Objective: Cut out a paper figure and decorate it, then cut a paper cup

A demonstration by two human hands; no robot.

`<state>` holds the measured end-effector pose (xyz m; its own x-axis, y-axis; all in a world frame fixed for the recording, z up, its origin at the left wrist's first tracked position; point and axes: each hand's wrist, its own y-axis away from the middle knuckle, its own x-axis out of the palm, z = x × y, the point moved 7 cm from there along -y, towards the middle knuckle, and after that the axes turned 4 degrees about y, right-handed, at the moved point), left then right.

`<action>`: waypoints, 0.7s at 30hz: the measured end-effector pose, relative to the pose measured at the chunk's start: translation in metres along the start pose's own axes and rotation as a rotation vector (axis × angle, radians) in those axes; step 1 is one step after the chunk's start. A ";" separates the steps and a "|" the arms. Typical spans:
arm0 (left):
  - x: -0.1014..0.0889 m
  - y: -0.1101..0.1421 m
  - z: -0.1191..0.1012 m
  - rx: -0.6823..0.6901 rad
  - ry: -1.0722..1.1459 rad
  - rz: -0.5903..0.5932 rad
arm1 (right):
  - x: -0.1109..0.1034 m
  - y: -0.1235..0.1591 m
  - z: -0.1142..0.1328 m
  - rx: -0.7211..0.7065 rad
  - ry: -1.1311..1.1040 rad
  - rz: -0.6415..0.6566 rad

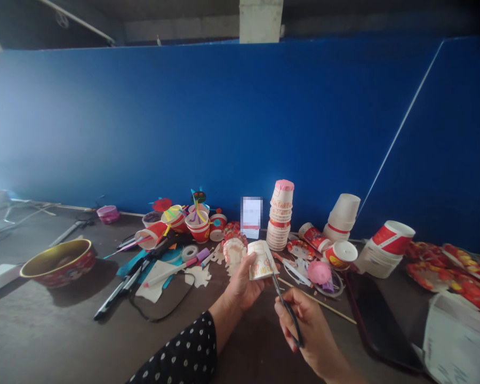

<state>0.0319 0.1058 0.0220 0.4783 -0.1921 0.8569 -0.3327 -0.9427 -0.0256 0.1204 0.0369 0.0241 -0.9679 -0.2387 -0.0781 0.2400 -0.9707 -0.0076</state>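
A left hand (240,282) grips a paper cup (262,260) over a cluttered table (64,320) as the right hand (310,330) closes on scissors (288,309) pointed at it; nearby, stacked cups (280,216) rise and red cups (198,226) hold colored strips (198,210).

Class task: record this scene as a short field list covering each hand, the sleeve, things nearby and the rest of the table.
Left hand: holds a paper cup
Right hand: holds scissors, tips at the cup
Sleeve: black with white dots
Nearby: paper scraps, skewer, pink disc
Rest: cup stack, red bowl, blue wall
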 end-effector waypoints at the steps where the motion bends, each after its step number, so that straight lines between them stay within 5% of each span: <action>1: 0.000 0.000 0.000 0.000 -0.001 0.000 | 0.000 0.000 0.000 0.006 0.002 -0.004; 21: 0.003 0.003 0.004 0.009 -0.054 0.049 | -0.002 0.001 0.001 -0.001 -0.100 -0.018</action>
<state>0.0360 0.1013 0.0228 0.5052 -0.2524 0.8252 -0.3499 -0.9341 -0.0715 0.1224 0.0368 0.0250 -0.9745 -0.2232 0.0217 0.2230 -0.9748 -0.0096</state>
